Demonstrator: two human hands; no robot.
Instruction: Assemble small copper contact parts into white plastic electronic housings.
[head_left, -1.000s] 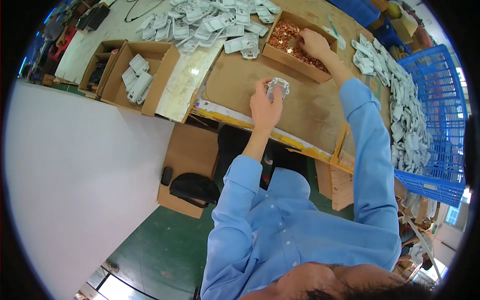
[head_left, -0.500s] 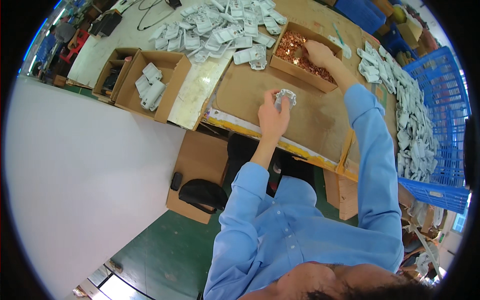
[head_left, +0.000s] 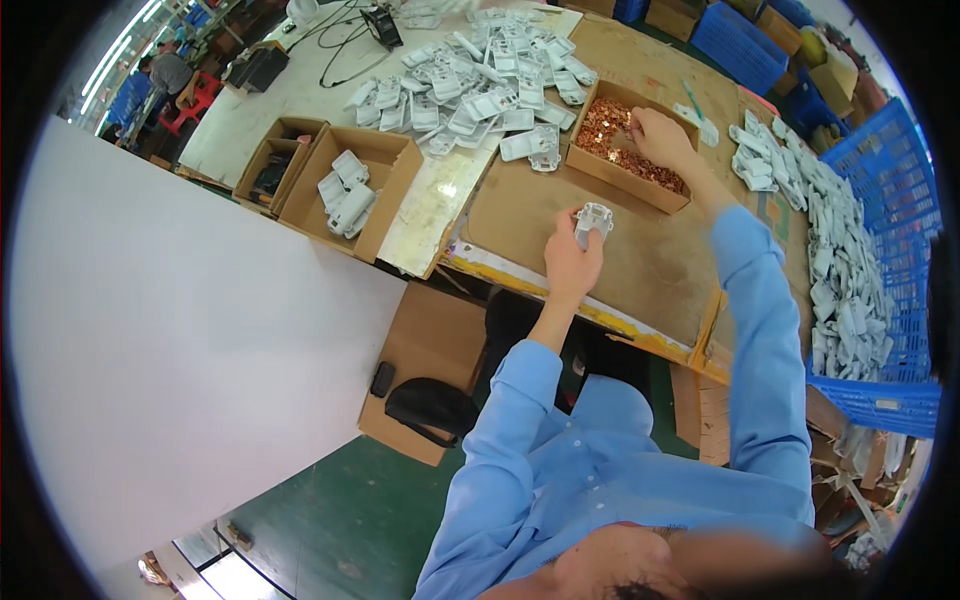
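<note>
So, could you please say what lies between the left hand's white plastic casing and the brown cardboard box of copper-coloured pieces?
In the head view, only bare brown board shows between casing and box.

The person wears a plain light blue shirt (head_left: 650, 480), which spreads around five o'clock. A row of small, round, pale buttons (head_left: 592, 478) runs down its front. The left sleeve (head_left: 490, 480), near six o'clock, and the right sleeve (head_left: 768, 370), between three and four, are softly creased and turned back into broad cuffs (head_left: 536, 372). The forearms (head_left: 553, 325) are bare, as are the left hand (head_left: 573, 262) and right hand (head_left: 660, 138).
</note>
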